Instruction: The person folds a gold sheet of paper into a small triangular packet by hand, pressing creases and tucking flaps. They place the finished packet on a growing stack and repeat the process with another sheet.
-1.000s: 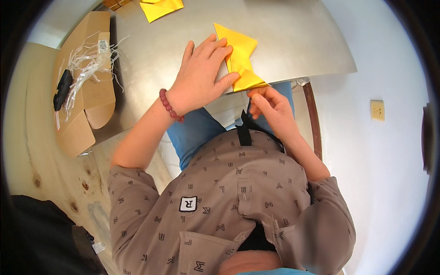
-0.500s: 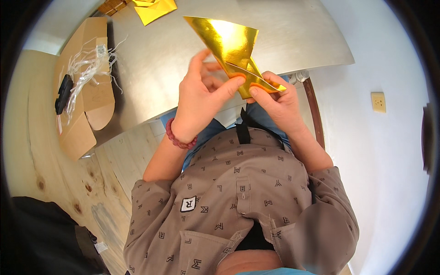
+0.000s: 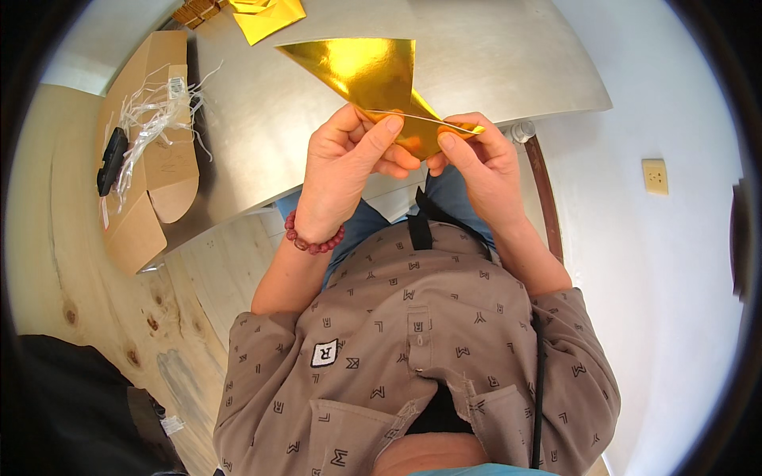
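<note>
A folded sheet of shiny gold paper [image 3: 367,75] is held up off the grey table [image 3: 492,55], in front of my chest. My left hand [image 3: 343,170] pinches its lower edge with thumb and forefinger. My right hand [image 3: 480,163] grips the same folded part from the right side. The paper's wide triangular flap points up and to the left, away from me. A red bead bracelet [image 3: 313,242] sits on my left wrist.
More yellow-gold paper [image 3: 266,16] lies at the far edge of the table. An open cardboard box [image 3: 151,166] with white plastic strips and a black object stands at the table's left end. Wooden floor shows below; a white wall with a socket [image 3: 656,176] is at the right.
The gold paper was pressed flat on the table under my left hand a second ago. Both hands have since lifted it and now hold it in the air, nearer to me.
</note>
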Action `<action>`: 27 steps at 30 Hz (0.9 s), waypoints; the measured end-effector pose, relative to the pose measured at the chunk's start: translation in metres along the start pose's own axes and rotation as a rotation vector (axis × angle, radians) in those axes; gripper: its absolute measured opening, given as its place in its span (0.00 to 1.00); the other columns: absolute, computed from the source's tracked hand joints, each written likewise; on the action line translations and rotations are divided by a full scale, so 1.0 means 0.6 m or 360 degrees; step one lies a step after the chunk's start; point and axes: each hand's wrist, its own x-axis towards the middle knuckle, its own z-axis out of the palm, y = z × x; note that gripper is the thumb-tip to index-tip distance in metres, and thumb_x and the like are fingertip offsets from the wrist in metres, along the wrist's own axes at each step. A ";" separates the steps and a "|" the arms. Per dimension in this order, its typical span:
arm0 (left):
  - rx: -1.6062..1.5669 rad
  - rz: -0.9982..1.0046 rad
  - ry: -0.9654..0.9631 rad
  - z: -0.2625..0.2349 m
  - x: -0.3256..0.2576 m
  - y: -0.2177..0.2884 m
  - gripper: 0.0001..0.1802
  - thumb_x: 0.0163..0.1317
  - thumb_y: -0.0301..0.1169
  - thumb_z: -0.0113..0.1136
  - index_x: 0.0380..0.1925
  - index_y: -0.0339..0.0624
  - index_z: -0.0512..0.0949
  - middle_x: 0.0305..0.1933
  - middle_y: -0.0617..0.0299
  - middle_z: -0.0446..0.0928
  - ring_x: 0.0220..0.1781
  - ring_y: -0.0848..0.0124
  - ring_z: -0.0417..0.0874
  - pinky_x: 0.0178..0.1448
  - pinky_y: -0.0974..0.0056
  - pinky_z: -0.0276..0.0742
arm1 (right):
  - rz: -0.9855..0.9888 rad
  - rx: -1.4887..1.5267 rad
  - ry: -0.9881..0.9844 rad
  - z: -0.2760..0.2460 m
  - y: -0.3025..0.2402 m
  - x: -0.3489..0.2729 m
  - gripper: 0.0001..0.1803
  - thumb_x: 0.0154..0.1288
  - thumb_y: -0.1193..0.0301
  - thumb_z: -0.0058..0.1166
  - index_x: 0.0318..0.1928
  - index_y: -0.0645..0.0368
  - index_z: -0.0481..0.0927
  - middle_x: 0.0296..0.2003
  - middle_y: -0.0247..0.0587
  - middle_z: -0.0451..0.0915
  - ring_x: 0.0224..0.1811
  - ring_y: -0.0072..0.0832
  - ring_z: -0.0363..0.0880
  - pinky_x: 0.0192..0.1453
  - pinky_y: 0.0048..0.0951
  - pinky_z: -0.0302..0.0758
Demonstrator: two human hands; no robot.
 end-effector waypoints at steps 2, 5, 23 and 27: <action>-0.0021 -0.0020 0.0032 0.003 0.000 -0.001 0.12 0.75 0.31 0.63 0.49 0.32 0.81 0.43 0.55 0.86 0.34 0.70 0.90 0.35 0.69 0.89 | 0.0008 -0.0047 0.0016 0.000 -0.002 0.000 0.09 0.76 0.74 0.60 0.51 0.65 0.80 0.39 0.37 0.85 0.37 0.19 0.83 0.42 0.23 0.81; -0.0043 -0.0015 0.0040 0.006 -0.001 -0.003 0.13 0.75 0.32 0.63 0.49 0.32 0.81 0.43 0.55 0.86 0.34 0.70 0.90 0.35 0.69 0.89 | 0.0011 -0.0058 0.0032 0.000 -0.004 -0.001 0.08 0.76 0.74 0.60 0.49 0.65 0.80 0.37 0.36 0.85 0.36 0.18 0.83 0.42 0.22 0.80; -0.0066 -0.0046 0.0107 0.009 -0.003 -0.003 0.12 0.74 0.32 0.65 0.46 0.31 0.81 0.41 0.53 0.86 0.35 0.67 0.91 0.35 0.69 0.88 | 0.0048 -0.0104 0.0039 -0.010 0.004 0.001 0.07 0.75 0.76 0.60 0.49 0.64 0.82 0.38 0.35 0.84 0.34 0.20 0.82 0.41 0.24 0.79; -0.0123 -0.0008 0.0092 0.009 -0.002 -0.005 0.13 0.74 0.33 0.64 0.46 0.32 0.81 0.40 0.53 0.86 0.34 0.67 0.92 0.34 0.69 0.88 | 0.0050 -0.0116 0.0042 -0.012 0.003 -0.001 0.08 0.74 0.75 0.61 0.50 0.64 0.82 0.38 0.35 0.84 0.34 0.21 0.82 0.41 0.24 0.80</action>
